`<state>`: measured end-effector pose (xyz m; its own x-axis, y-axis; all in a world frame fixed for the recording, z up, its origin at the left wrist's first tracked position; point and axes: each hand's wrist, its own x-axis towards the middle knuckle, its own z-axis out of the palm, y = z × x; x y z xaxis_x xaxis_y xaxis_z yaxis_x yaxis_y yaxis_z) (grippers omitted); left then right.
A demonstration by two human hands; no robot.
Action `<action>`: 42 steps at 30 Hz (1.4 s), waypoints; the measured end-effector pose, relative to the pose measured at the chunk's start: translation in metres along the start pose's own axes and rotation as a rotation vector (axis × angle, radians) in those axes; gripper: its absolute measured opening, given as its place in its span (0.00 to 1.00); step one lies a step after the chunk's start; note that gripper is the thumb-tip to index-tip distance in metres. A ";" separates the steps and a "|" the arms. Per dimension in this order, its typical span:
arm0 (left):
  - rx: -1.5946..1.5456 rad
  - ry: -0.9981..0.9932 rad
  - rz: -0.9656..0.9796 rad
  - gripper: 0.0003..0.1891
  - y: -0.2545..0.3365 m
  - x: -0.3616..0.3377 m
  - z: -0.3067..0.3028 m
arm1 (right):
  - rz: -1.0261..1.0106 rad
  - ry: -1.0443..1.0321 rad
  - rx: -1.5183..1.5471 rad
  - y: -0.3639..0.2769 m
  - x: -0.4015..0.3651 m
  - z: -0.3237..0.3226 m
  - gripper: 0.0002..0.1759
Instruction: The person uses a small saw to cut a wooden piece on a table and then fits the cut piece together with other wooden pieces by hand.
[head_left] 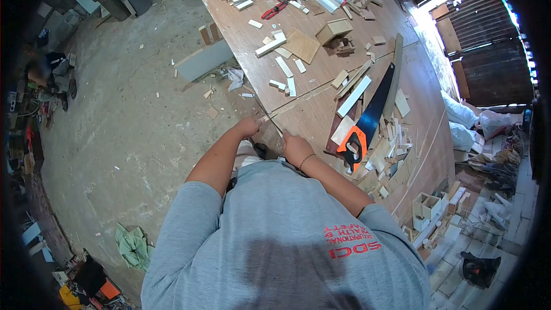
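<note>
At the near left edge of the wooden table point(321, 116), my right hand point(297, 148) is closed around the end of a thin dark blade-like strip point(276, 125), which points up and to the left. My left hand point(248, 127) is closed beside it, its fingers pinching a small pale piece of wood point(263, 119) against the strip at the table edge. To the right of my right hand lies a handsaw point(374, 112) with an orange and black handle. Wood offcuts point(354, 96) lie under and around the saw.
Red-handled pliers point(274, 11), a small wooden box point(334, 31) and a square wooden board point(302, 46) lie farther up the table. A grey panel point(204, 61) stands on the floor at left. A person point(57, 77) is at the far left. White sacks point(460, 120) stand at right.
</note>
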<state>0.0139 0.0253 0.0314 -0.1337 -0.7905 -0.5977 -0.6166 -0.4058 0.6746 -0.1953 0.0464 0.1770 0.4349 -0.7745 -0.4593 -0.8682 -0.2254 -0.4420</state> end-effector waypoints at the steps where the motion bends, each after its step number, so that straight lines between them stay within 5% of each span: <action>1: -0.001 0.002 0.002 0.31 -0.001 0.002 0.002 | -0.004 -0.004 -0.052 -0.001 0.005 0.004 0.16; 7: 0.071 0.071 -0.055 0.33 0.001 0.001 0.007 | -0.027 0.016 -0.224 -0.008 0.030 0.019 0.15; 13: 0.082 0.169 0.091 0.34 0.008 -0.009 0.002 | 0.014 -0.002 -0.215 -0.009 0.022 0.019 0.16; 15: 0.080 -0.047 -0.100 0.34 0.016 -0.010 -0.005 | 0.034 0.018 -0.174 -0.011 0.015 0.014 0.17; 23: 0.090 -0.018 -0.069 0.35 0.025 -0.019 -0.008 | 0.152 -0.083 -0.234 -0.039 0.003 -0.024 0.16; 32: 0.104 0.027 -0.043 0.32 0.005 0.000 0.004 | 0.181 -0.095 -0.225 -0.025 0.062 0.014 0.17; 36: 0.111 0.109 -0.035 0.31 0.020 -0.019 -0.002 | 0.129 -0.157 -0.259 -0.031 0.017 -0.012 0.16; 42: 0.164 -0.018 -0.083 0.33 0.024 -0.016 -0.007 | 0.201 -0.124 -0.187 -0.031 0.045 0.001 0.16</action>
<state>0.0067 0.0255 0.0600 -0.0899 -0.7485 -0.6570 -0.7441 -0.3880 0.5439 -0.1490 0.0192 0.1697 0.2654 -0.7392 -0.6190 -0.9639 -0.1886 -0.1881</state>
